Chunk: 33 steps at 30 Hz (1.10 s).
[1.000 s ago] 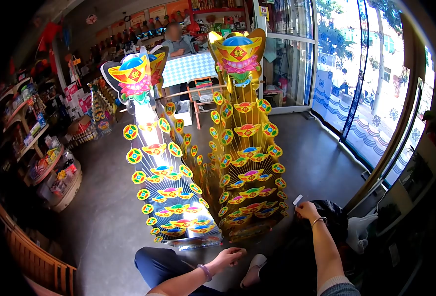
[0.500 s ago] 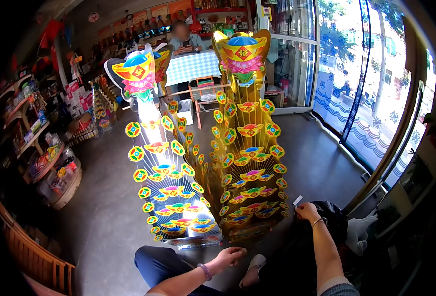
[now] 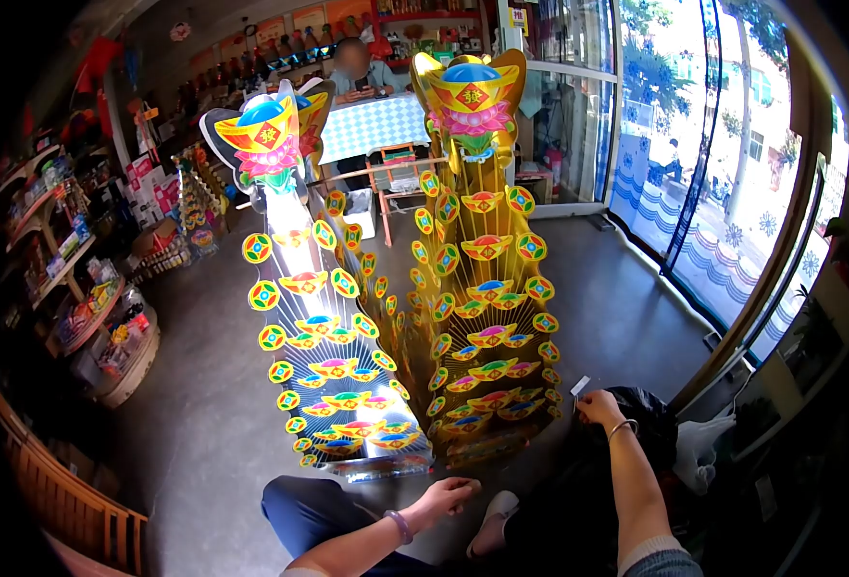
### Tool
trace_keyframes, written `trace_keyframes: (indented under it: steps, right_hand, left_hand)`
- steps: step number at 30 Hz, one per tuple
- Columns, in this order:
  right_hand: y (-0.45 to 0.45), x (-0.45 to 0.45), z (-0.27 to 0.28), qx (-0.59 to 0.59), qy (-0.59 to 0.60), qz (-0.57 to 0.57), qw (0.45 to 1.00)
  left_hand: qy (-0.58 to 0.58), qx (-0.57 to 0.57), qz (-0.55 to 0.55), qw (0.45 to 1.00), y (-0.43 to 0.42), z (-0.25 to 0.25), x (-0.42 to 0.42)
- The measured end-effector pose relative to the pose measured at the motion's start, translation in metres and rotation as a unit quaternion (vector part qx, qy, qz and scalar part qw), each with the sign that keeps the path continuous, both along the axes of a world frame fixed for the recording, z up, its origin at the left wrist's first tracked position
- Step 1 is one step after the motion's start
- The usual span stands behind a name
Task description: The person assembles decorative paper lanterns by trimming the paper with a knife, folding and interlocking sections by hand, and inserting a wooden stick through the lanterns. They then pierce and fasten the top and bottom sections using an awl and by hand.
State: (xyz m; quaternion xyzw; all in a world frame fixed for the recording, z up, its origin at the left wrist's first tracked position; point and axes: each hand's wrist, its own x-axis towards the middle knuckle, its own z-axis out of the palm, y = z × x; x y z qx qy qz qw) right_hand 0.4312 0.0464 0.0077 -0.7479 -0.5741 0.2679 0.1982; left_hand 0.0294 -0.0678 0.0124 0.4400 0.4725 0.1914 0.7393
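Two tall, glossy decorated stands, the left one (image 3: 333, 370) silvery and the right one (image 3: 490, 354) gold, rise side by side from the floor with coin and ingot shapes. My left hand (image 3: 450, 497), a bracelet on its wrist, is closed just below their bases; whatever it holds, if anything, is too small to name. On the right, my right hand (image 3: 598, 408) pinches a small white strip (image 3: 580, 386), which points up beside the right stand's lower edge. A black plastic bag (image 3: 648, 415) lies just behind that hand.
Across the room a person (image 3: 359, 79) is at a checkered table (image 3: 372, 127). Stocked shelves (image 3: 69, 279) line the left, above a wooden bench (image 3: 74, 481). A white bag (image 3: 701, 447) hangs at right, near glass doors with a curtain (image 3: 650, 207).
The view has shifted slightly. The person across the room now has both hands together before the chest. My hands have hardly moved.
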Motion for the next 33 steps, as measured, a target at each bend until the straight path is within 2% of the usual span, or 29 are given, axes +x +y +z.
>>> trace_keyframes:
  steps: [22, 33]
  right_hand:
    - [0.001, 0.001, -0.001, -0.006, 0.0, -0.007, 1.0]
    - [0.002, 0.002, -0.003, -0.002, 0.006, -0.002, 1.0]
  left_hand:
    - [0.007, -0.013, -0.003, 1.0, 0.0, -0.001, 0.001]
    - [0.035, -0.009, -0.016, 0.999, -0.002, 0.017, 0.002]
